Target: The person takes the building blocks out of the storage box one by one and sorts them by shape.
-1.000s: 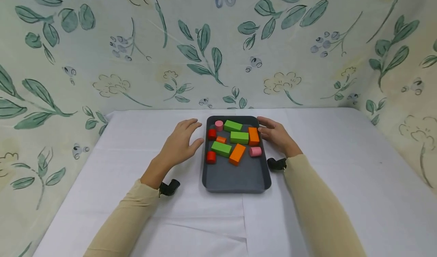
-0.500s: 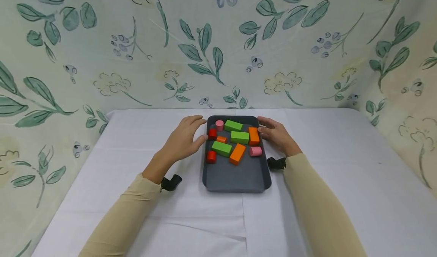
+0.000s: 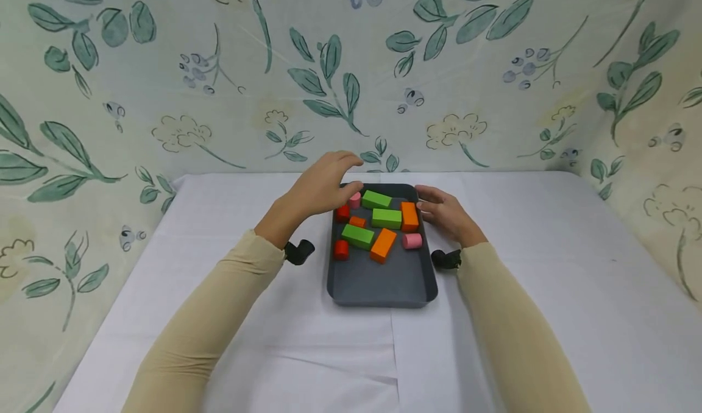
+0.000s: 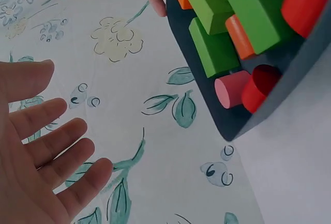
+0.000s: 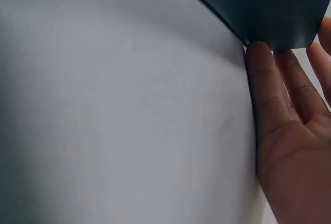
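A dark grey tray (image 3: 381, 285) holds several toy blocks. Among them are a green block (image 3: 386, 219), an orange block (image 3: 383, 246), a red cylinder (image 3: 341, 250) and a pink cylinder (image 3: 412, 241). My left hand (image 3: 322, 185) hovers over the tray's far left corner, holding nothing. In the left wrist view its fingers (image 4: 62, 137) are spread and loosely bent, apart from the tray. My right hand (image 3: 446, 215) is at the tray's right side. In the right wrist view, its fairly straight fingers (image 5: 270, 92) reach the tray's outer wall (image 5: 274, 12).
The tray stands on a white cloth-covered table (image 3: 548, 291), near its far edge. Behind and at both sides hangs a curtain (image 3: 247, 96) printed with leaves and flowers. A black wrist camera (image 3: 299, 252) sits below the left hand.
My left hand has moved from beside the tray's left wall up and to the right, over its far left corner. The right hand stays at the right side; the blocks have not moved.
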A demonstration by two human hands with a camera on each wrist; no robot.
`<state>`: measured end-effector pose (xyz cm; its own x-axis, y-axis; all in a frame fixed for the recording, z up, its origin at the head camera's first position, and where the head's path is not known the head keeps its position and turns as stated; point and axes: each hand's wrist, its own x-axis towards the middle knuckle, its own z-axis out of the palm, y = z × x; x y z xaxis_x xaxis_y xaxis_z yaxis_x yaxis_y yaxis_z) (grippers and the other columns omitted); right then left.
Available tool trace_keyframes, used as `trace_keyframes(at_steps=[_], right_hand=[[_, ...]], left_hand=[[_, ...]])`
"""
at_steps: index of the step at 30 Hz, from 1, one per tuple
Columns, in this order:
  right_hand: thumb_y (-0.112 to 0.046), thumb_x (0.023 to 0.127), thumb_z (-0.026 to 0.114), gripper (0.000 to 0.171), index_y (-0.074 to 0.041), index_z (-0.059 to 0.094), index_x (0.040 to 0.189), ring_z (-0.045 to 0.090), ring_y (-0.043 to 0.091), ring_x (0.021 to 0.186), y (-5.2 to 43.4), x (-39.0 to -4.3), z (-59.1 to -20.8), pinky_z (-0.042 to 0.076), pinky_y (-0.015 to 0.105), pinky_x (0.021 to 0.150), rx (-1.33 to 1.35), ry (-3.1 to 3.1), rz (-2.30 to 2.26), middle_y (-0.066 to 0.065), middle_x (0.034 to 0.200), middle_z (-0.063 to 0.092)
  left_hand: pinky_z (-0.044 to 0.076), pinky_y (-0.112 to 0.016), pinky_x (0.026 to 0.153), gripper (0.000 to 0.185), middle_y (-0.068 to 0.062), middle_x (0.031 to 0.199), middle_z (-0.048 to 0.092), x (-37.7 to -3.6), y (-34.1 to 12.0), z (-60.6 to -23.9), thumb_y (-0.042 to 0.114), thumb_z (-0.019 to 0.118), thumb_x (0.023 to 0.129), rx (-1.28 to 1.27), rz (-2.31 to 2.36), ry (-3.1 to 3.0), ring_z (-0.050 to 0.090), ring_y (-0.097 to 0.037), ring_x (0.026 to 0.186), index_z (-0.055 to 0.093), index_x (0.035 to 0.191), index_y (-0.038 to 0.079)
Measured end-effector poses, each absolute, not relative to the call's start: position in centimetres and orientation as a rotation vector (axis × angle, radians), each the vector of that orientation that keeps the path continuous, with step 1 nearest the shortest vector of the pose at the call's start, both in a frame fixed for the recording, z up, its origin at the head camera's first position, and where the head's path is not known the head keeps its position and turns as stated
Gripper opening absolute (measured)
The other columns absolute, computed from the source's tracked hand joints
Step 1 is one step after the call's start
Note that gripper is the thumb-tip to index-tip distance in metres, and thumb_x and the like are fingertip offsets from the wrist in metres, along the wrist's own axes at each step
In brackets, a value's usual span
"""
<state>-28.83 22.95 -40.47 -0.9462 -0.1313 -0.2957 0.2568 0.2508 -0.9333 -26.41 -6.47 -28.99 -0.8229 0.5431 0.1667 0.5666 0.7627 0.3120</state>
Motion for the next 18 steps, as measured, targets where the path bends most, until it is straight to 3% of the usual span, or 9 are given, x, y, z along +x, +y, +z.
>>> trace_keyframes(at_steps=[6, 11, 18], right_hand=[[-0.014, 0.101, 0.05, 0.062, -0.017, 0.026, 0.158, 0.029, 0.032, 0.151, 22.5, -28.4, -39.3, 0.028, 0.048, 0.123, 0.118, 2.205, -1.715, 0.008, 0.167, 0.02], [-0.018, 0.101, 0.052, 0.062, -0.021, 0.028, 0.157, 0.031, 0.03, 0.15, 23.0, -29.1, -40.6, 0.029, 0.047, 0.123, 0.12, 2.212, -1.726, 0.005, 0.167, 0.022], [-0.016, 0.101, 0.051, 0.06, -0.018, 0.029, 0.156, 0.034, 0.032, 0.148, 23.1, -29.3, -41.1, 0.032, 0.048, 0.121, 0.083, 2.21, -1.761, 0.009, 0.165, 0.025]], left_hand=[[0.036, -0.041, 0.12, 0.045, -0.005, 0.147, 0.053, -27.4, -3.8, -28.3, 0.028, 0.058, 0.099, -0.997, -0.575, -2.9, 0.046, -0.024, 0.14, 0.055, 0.14, 0.011], [0.04, -0.039, 0.117, 0.045, -0.004, 0.144, 0.056, -28.3, -1.3, -30.5, 0.028, 0.061, 0.098, -1.016, -0.682, -2.965, 0.05, -0.021, 0.136, 0.056, 0.14, 0.013], [0.041, -0.039, 0.116, 0.047, -0.004, 0.144, 0.057, -29.4, 0.8, -33.5, 0.025, 0.063, 0.096, -0.94, -0.854, -3.101, 0.052, -0.022, 0.134, 0.055, 0.14, 0.012]])
